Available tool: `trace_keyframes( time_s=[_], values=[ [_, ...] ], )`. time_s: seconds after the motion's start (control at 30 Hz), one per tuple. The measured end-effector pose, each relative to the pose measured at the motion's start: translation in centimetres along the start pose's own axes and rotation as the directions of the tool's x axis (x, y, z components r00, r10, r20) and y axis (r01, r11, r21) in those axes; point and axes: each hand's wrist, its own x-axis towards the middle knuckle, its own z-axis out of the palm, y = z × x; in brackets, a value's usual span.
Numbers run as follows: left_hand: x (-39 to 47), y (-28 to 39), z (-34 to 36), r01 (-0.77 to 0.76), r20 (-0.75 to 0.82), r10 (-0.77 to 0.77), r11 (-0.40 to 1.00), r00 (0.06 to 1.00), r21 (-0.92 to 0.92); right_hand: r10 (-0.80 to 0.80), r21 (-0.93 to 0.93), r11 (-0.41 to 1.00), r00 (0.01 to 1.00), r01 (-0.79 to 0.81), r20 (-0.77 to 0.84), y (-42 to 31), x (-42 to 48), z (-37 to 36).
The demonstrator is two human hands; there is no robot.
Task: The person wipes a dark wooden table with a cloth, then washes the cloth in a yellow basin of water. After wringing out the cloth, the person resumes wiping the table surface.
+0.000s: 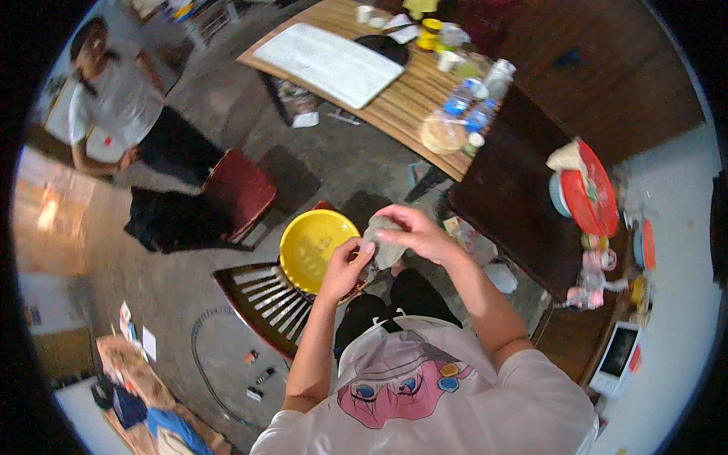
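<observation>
A greyish cloth (388, 242) hangs between my two hands at the middle of the view. My left hand (346, 267) pinches its lower left edge between thumb and fingers. Around its upper right part close the fingers of my right hand (418, 233). Just left of the cloth, a round yellow plastic basin (313, 250) rests on a wooden chair with a slatted back (273, 301). Light-coloured blotches show inside the basin; whether it holds water I cannot tell. My legs in dark trousers are below the hands.
A wooden table (364, 114) ahead bears a white board (330, 62), plastic bottles and cups. A person (119, 102) stands at the left by a red-seated chair (242, 193). A dark table (523, 199) is at the right. Toy track (196, 347) curves over the floor at lower left.
</observation>
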Motion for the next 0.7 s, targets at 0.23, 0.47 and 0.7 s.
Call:
trace_keyframes(
  time_s=[0.23,0.47,0.7],
  values=[
    [-1.3,0.5,6.1,-0.338,-0.016,0.34,0.938,0.94,0.073,-0.104,-0.084,0.992,0.976,0.09,-0.189,1.4,-7.6,0.9],
    [-1.0,-0.6,15.9,-0.426,0.113,0.415,0.898,0.903,0.113,-0.034,-0.172,0.983,0.869,-0.059,-0.493,2.7,-19.2,-2.9],
    [-0.3,-2.0,28.5,-0.362,0.362,0.247,0.884,0.899,0.295,0.145,0.141,0.987,0.762,-0.07,-0.631,10.9,-32.0,-10.0]
  ],
)
